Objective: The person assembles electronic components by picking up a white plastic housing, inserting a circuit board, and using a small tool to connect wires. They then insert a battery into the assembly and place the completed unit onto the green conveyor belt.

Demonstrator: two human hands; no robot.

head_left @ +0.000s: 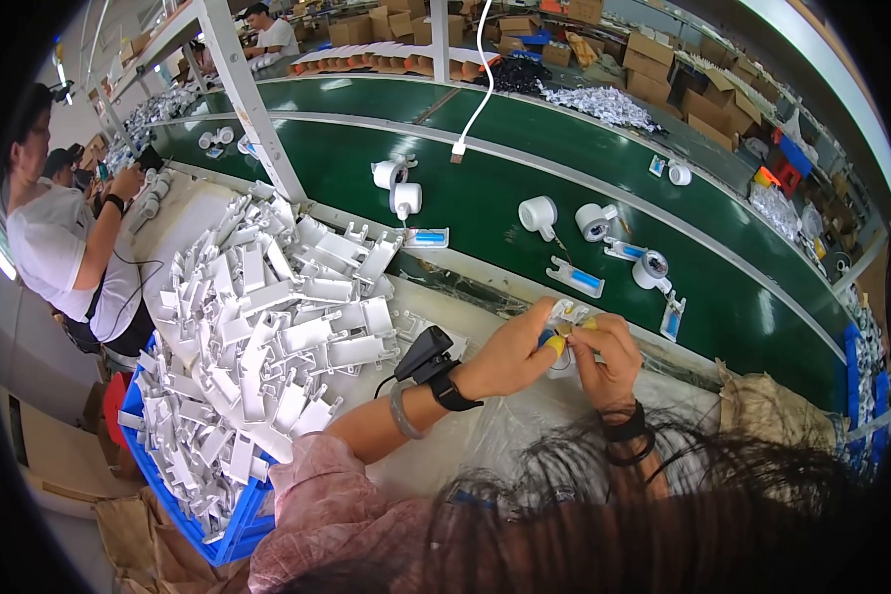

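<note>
My left hand [517,351] and my right hand [612,358] meet near the edge of the green conveyor. Both are closed, fingertips together, around a small white plastic part [564,310]. Yellow covers [556,345] show on some fingertips. My fingers hide much of the part, so its details cannot be made out. A black device [428,348] is strapped to my left wrist, beside a bangle. Dark bands [626,426] circle my right wrist. Strands of dark hair cross the lower part of the view.
White plastic housings [267,307] are heaped to my left, spilling over a blue bin [230,547]. On the green conveyor [485,233] lie several round white units [538,216] wired to holders with blue cells [576,277]. A white cable [480,89] hangs above it. Another person [79,247] works at left.
</note>
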